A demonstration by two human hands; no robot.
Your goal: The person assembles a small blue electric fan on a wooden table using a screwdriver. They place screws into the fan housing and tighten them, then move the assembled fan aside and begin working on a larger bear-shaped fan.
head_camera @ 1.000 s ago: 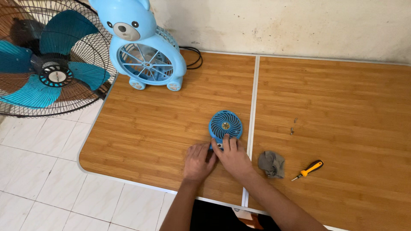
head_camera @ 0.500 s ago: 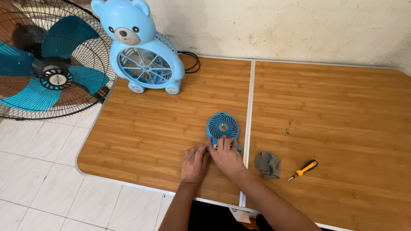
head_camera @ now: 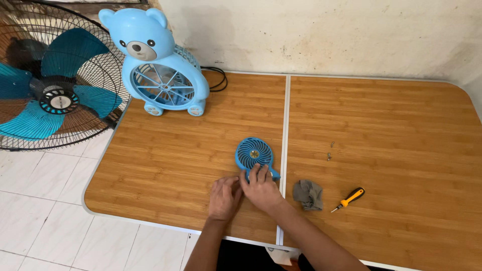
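A small blue handheld fan (head_camera: pixel 254 153) lies flat near the wooden table's (head_camera: pixel 165 165) front edge. The right hand (head_camera: pixel 261 188) presses its handle, fingers curled on it; the left hand (head_camera: pixel 224 198) rests flat beside, fingers loose. Tiny screws (head_camera: pixel 330 151) at three o'clock could roll away if bumped. A grey cloth (head_camera: pixel 308 193) and an orange-handled screwdriver (head_camera: pixel 349 198) lie farther right. No packages or labels are visible.

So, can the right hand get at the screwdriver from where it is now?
Probably yes. The right hand rests on the small fan, and the screwdriver lies on the table to its right. Only a grey cloth lies between, low and flat.
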